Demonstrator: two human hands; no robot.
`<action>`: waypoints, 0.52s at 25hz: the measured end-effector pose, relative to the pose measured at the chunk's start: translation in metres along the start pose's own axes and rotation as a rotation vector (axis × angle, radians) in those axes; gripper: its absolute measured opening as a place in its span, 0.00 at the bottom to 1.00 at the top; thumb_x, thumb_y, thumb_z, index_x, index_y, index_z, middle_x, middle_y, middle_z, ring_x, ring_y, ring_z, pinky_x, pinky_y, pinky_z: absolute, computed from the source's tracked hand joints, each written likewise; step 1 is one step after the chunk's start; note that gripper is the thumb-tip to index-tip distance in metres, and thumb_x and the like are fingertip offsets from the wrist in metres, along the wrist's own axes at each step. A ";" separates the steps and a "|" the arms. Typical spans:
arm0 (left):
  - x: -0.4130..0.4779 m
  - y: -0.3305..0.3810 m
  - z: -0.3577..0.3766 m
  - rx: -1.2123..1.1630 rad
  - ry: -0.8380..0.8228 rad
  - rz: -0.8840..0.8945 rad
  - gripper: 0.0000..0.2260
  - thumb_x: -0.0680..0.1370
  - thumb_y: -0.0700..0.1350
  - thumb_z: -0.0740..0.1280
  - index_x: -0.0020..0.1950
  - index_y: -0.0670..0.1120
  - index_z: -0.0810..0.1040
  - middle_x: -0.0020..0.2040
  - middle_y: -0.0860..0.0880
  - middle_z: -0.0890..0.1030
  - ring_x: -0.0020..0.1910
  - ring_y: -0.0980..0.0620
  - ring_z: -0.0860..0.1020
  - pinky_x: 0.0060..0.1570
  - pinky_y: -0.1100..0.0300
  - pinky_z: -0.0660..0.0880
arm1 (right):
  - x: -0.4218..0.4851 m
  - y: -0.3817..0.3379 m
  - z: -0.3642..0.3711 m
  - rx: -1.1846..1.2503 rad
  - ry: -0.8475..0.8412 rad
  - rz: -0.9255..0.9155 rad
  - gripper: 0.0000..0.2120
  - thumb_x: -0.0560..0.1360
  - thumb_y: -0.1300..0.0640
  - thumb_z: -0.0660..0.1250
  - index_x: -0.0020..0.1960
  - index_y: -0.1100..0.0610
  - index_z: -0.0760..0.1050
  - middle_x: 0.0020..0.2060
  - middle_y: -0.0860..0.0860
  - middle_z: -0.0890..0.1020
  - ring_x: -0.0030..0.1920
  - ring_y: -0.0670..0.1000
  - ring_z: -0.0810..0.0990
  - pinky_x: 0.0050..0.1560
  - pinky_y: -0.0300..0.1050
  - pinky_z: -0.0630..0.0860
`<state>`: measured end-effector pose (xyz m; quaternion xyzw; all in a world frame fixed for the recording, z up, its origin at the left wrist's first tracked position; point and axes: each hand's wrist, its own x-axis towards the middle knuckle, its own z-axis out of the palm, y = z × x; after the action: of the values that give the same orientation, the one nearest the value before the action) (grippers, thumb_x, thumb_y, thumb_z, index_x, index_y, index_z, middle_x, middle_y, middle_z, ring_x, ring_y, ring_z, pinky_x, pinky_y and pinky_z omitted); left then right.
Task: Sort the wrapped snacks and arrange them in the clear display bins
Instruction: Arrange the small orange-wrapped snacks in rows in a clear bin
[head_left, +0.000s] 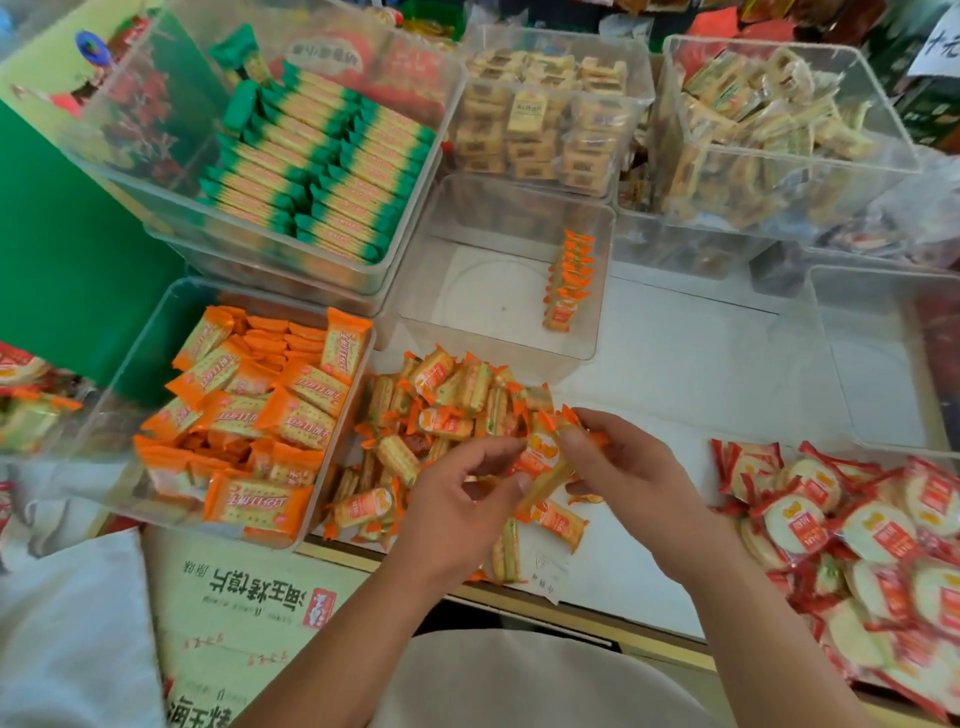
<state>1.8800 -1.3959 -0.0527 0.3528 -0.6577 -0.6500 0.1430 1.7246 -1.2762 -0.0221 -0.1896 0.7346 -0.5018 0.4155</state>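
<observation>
Both hands, left hand (467, 483) and right hand (618, 467), pinch orange-wrapped snacks (543, 457) (gathering a stack) near the counter's (701, 364) front edge, to line the clear bin (498, 301).

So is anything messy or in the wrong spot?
A heap of orange snack packs lies jumbled on the table, outside the bins, and the middle clear bin holds just one short row by its right wall. One green pack sits crooked above the tidy green rows.

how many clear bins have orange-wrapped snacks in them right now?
2. Front-left bin, heaped with large orange packs; centre bin, a short row of small orange packs against its right wall. The loose pile on the table isn't binned. Far-left edge is too blurred to judge.
</observation>
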 end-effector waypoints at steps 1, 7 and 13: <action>-0.003 -0.002 0.003 0.010 0.001 0.010 0.12 0.78 0.46 0.75 0.60 0.57 0.83 0.54 0.63 0.84 0.57 0.61 0.81 0.53 0.60 0.81 | -0.003 0.005 0.003 -0.046 -0.021 -0.018 0.17 0.74 0.43 0.75 0.62 0.42 0.80 0.48 0.44 0.87 0.49 0.47 0.85 0.51 0.44 0.83; -0.018 -0.045 0.018 0.116 -0.045 -0.054 0.13 0.82 0.48 0.70 0.67 0.53 0.81 0.58 0.59 0.81 0.58 0.60 0.80 0.52 0.63 0.79 | -0.009 0.036 0.010 -0.109 0.117 0.005 0.17 0.71 0.49 0.80 0.56 0.38 0.79 0.44 0.39 0.86 0.44 0.41 0.84 0.46 0.34 0.78; 0.000 -0.117 -0.005 0.383 0.278 -0.316 0.15 0.78 0.51 0.73 0.62 0.51 0.76 0.52 0.55 0.80 0.52 0.52 0.80 0.52 0.54 0.79 | -0.017 0.057 -0.002 -0.144 0.225 0.124 0.23 0.69 0.43 0.80 0.61 0.46 0.79 0.43 0.44 0.85 0.43 0.41 0.82 0.46 0.38 0.75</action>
<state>1.9159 -1.3891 -0.1642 0.5574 -0.6794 -0.4734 0.0592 1.7405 -1.2388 -0.0653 -0.1156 0.8209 -0.4392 0.3462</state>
